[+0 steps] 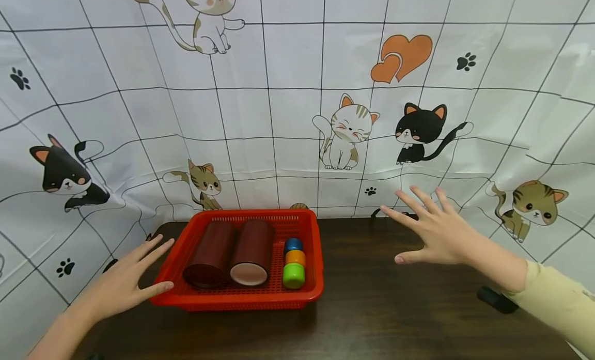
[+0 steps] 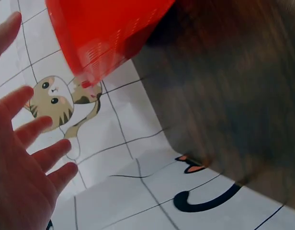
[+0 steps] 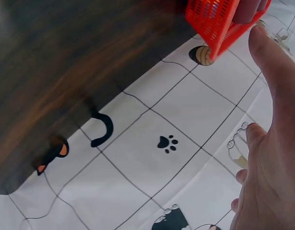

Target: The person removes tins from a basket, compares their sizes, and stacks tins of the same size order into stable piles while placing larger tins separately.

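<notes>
A red plastic basket with perforated walls stands on the dark wooden table. Two dark brown cylinders lie side by side in it; the right one shows a pale pinkish end. Along the basket's right side is a short row of blue, orange and lime-green rounded pieces. My left hand, fingers spread, is at the basket's left side, its thumb overlapping the rim in the head view. Well to the right of the basket, my right hand hovers over the table with fingers spread and holds nothing.
A white sheet with a black grid and printed cats hangs behind and on both sides of the table. Below my right forearm lies a small black object near the table's right side.
</notes>
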`<state>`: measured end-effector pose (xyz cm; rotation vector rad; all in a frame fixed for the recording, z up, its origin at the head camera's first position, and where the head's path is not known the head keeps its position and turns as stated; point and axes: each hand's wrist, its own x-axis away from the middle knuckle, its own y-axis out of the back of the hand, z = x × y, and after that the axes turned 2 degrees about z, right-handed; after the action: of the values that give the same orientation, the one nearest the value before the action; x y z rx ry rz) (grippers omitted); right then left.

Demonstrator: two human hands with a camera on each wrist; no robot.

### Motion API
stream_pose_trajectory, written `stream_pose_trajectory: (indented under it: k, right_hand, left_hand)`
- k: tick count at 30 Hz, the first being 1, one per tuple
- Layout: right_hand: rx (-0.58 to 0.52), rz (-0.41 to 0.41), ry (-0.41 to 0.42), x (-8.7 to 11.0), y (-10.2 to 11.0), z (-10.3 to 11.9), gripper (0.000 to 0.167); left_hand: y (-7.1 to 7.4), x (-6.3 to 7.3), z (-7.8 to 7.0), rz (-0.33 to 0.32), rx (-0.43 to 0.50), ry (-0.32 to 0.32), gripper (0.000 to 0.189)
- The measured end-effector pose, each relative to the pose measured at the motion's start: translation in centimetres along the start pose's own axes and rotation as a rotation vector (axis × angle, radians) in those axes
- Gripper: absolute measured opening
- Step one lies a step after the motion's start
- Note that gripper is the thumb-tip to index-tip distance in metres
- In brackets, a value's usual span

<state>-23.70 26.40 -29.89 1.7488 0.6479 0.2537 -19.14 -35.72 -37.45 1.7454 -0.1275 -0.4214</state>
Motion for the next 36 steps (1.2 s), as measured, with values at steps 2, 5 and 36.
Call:
stream_pose_trajectory:
  k: [2, 5, 36]
  right_hand:
    - [0.003, 0.003, 0.006, -0.5, 0.2, 0.1, 0.101]
    - [0.001, 0.004, 0.017, -1.1, 0.6, 0.4, 0.101]
    - [-0.025, 0.020, 0.068, -5.5, 2.3, 3.2, 0.100]
  left_hand:
    - [-0.2, 0.3, 0.0, 0.000, 0.016, 0.032, 0.092]
    - [-0.6, 0.8, -0.1, -0.007, 0.047, 0.071, 0.090]
    - [-4.9, 3.7, -0.4, -0.101, 0.490, 0.280, 0.061]
